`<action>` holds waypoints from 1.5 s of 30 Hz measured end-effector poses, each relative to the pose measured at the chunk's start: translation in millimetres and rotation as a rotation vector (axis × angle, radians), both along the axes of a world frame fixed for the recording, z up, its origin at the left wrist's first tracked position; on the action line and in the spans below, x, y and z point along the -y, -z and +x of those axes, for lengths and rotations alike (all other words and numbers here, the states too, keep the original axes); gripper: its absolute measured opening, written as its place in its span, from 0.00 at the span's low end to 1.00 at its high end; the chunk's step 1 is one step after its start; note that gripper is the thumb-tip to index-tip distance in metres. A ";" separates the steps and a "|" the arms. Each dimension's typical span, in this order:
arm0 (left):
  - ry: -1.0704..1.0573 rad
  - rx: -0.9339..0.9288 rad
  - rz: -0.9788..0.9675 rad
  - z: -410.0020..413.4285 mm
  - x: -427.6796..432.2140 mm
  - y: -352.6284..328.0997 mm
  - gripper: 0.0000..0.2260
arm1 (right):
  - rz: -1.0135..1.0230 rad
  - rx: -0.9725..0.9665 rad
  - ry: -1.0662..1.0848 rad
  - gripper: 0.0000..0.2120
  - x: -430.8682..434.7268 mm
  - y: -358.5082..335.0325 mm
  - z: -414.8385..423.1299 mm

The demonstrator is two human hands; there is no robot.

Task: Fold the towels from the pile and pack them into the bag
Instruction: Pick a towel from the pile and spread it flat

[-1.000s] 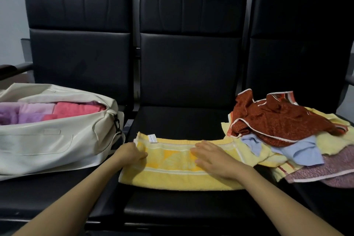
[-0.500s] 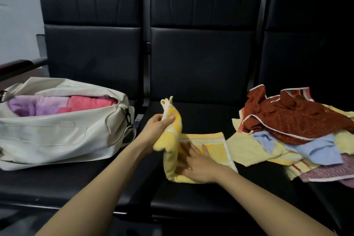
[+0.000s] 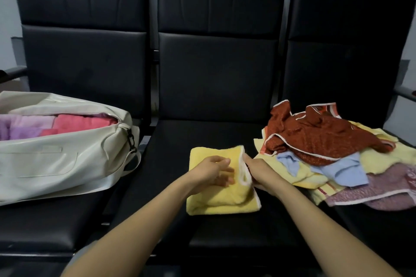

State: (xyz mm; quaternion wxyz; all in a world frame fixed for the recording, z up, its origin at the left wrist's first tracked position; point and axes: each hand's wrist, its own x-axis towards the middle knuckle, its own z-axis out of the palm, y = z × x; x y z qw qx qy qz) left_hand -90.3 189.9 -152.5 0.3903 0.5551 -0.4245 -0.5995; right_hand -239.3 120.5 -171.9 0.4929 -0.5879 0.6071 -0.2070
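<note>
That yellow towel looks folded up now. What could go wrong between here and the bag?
1. The right hand pinches the raised edge of the yellow towel while the left hand rests on it; lifted unevenly, the layers may fall open.
2. The bag already shows pink and purple towels near its opening, so squeezing this one in could crumple it.
3. The pile lies close beside the right hand and might get dragged along.
</note>
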 end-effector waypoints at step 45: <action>-0.223 0.681 0.047 36.6 -9.7 23.0 0.23 | -0.553 -0.662 -0.585 0.21 -26.8 21.0 -15.6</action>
